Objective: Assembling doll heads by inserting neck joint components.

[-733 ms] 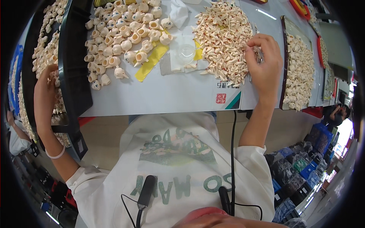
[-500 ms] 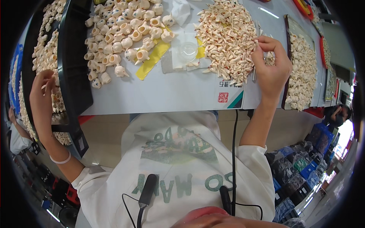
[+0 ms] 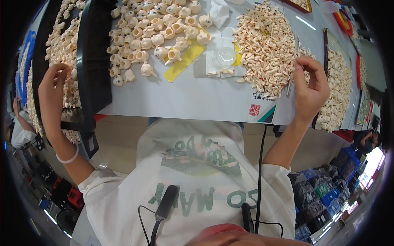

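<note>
Over the black tray [image 3: 92, 61] at the left, my left hand [image 3: 53, 84] reaches down with bent fingers. Its fingertips are among small cream doll heads [image 3: 72, 45], and no lifted piece shows. My right hand [image 3: 312, 88] is at the right edge of a pile of small pale pointed pieces [image 3: 266, 49], some with reddish ends. Thumb and forefinger are pinched together there; whatever is between them is too small to make out. A thin metal tool [image 3: 289, 88] lies beside this hand. More hollow doll heads [image 3: 158, 39], some with painted eyes, are spread on the grey-white table [image 3: 184, 98].
Yellow tape [image 3: 184, 63] and a small clear round dish [image 3: 224, 57] lie mid-table, with a crumpled white tissue [image 3: 219, 12] behind. A tray of pale pieces [image 3: 336, 90] stands at the right. A black cable [image 3: 261, 164] hangs before me. Another person [image 3: 365, 141] is far right.
The whole view has shifted, so the table appears farther right. My left fingers have bent closer over the doll heads. My right hand stays pinched by the pile's edge, slightly nearer me.
</note>
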The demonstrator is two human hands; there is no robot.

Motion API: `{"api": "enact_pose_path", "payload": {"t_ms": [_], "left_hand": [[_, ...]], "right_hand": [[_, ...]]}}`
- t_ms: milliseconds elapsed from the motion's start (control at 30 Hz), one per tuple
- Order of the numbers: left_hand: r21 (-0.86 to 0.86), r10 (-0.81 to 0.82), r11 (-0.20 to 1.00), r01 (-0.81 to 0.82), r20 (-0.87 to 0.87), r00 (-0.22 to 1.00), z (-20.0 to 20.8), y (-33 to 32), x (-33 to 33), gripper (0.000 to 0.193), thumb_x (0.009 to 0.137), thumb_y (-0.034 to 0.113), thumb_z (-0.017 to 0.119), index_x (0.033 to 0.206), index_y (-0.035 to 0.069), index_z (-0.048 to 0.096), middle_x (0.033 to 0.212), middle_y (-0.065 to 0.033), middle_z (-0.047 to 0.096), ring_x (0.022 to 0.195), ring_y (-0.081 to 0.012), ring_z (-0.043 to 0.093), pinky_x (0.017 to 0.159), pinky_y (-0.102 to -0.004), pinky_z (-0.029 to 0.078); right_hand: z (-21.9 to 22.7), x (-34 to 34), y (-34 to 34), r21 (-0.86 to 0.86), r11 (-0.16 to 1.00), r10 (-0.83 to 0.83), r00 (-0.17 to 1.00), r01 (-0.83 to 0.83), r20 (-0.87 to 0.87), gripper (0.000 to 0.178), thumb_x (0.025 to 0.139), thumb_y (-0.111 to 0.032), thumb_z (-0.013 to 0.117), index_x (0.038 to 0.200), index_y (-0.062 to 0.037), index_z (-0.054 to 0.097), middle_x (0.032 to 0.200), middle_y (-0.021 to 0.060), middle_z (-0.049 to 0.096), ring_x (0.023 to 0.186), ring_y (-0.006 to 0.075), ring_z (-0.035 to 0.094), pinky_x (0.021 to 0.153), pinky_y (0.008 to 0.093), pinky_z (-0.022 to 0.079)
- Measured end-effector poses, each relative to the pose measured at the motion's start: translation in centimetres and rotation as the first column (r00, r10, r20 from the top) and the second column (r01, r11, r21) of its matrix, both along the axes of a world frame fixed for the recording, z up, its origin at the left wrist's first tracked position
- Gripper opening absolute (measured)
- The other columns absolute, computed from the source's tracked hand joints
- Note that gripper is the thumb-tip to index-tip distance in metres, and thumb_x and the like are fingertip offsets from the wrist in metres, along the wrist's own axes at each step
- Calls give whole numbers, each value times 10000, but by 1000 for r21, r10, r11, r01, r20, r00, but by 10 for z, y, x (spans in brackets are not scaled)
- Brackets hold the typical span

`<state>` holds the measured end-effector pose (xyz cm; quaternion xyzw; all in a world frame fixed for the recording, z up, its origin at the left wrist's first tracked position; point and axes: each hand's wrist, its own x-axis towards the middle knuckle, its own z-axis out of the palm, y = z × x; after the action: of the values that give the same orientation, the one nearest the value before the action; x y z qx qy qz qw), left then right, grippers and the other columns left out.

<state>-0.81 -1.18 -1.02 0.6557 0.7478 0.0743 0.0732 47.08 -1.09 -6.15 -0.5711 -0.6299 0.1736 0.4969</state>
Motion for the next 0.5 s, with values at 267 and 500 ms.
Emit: {"api": "enact_pose_path", "payload": {"t_ms": [267,500], "left_hand": [[279,-109,960,-27,462,880,22,-67,13,233,917,66,426,1105,0,547,1131,-123,547,1030,-171,511,916,-278,372],[249,-173,894,372,959,-226,-7,-76,166,42,749,7,612,788,-6,606,878,-152,564,781,-185,550,690,-277,465]], "right_hand": [[7,-5,-2,34,995,91,991,-89,-93,156,715,96,597,806,-8,670,781,59,621,689,111,551,623,207,432],[4,-11,-15,-10,997,75,980,-78,-185,150,700,84,641,834,16,640,793,67,630,705,103,564,640,213,439]]}}
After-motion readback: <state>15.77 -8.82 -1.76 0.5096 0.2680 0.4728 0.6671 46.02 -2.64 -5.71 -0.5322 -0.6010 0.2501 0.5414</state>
